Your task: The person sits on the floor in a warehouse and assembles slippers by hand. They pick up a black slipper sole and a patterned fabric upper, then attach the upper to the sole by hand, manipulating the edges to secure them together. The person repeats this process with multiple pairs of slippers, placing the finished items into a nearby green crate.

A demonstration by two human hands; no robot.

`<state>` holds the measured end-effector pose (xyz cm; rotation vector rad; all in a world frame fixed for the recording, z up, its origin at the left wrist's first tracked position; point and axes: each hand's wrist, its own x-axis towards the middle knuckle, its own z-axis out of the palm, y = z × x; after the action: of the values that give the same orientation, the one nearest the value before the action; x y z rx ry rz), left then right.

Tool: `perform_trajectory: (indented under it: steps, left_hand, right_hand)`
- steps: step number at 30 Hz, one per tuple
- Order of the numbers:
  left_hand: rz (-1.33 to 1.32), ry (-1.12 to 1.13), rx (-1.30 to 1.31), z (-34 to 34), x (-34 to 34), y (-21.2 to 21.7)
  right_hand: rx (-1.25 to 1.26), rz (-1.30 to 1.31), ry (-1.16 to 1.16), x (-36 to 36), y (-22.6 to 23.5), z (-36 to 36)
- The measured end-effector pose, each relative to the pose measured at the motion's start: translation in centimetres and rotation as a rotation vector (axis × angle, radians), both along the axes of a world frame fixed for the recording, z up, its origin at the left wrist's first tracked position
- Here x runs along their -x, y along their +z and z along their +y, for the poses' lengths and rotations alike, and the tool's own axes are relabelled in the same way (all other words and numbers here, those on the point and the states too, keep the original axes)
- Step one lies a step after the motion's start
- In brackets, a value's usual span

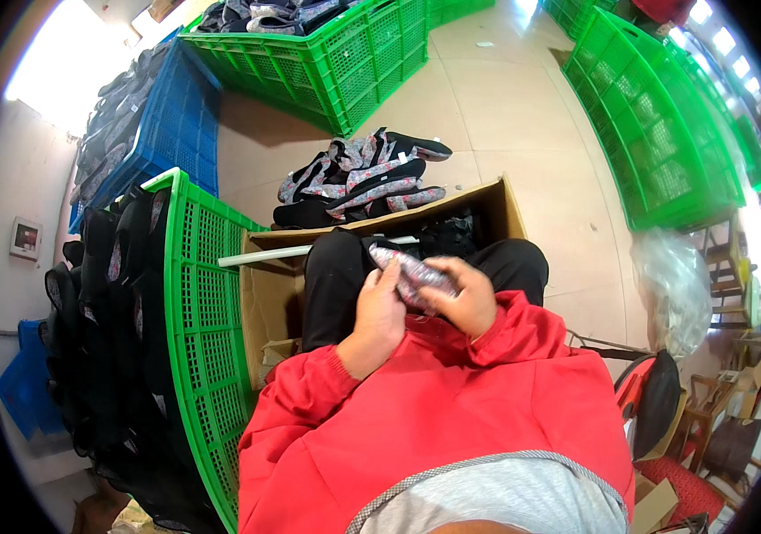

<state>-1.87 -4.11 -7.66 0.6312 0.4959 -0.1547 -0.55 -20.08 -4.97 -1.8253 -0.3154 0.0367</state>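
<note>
In front of my lap I hold a grey, floral-patterned cloth shoe (400,263) with both hands. My left hand (377,311) is closed round its near left side, the thumb lying along the patterned fabric. My right hand (464,295) grips the other side, its fingers curled over the shoe and slightly blurred. Just beyond my knees, an open cardboard box (507,203) contains dark items that are hard to make out. A white rod (275,254) lies across the box's left side. Behind the box, several black and floral cloth shoes (367,182) are heaped on the floor.
Close on my left stands a green crate (207,329) beside many black shoes (112,276). Farther off are a filled blue crate (176,120) and a filled green crate (345,67). On the right are another green crate (643,125) and a clear plastic bag (672,289).
</note>
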Motion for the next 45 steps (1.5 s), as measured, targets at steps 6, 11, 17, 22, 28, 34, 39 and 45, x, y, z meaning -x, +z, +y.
perform_trajectory:
  steps: [6, 11, 17, 22, 28, 34, 39, 45]
  left_hand:
    - [0.177, -0.146, -0.015, 5.4, 3.3, 2.4]
    - [0.117, 0.026, -0.461, 7.4, 4.4, 2.2]
    - [-0.013, -0.094, -1.095, 8.2, 4.8, 2.9]
    - [-0.279, -0.103, -1.544, 7.1, 4.8, 5.5]
    - [-0.034, 0.048, -0.942, 9.8, 6.0, -0.7]
    - [-0.117, -0.007, -0.754, 9.3, 6.5, 0.1]
    - [-0.104, -0.08, -1.098, 10.2, 7.3, 0.0]
    - [-0.053, 0.034, -0.878, 8.2, 8.2, 2.3]
  right_hand:
    - [0.12, -0.088, 0.249, 1.7, 0.3, 2.9]
    - [0.121, 0.019, 0.441, 0.9, -1.2, 5.8]
    - [0.239, 0.047, 0.429, -1.2, -1.8, 9.0]
    - [0.126, 0.163, 0.336, -3.6, -3.4, 11.1]
    - [0.06, 0.257, 0.372, -5.3, -4.5, 12.8]
    - [-0.213, 0.617, 0.423, -6.7, -5.3, 12.7]
    - [-0.202, 0.708, 0.403, -6.3, -5.9, 13.4]
    - [-0.273, 0.641, 0.356, -5.3, -6.1, 13.7]
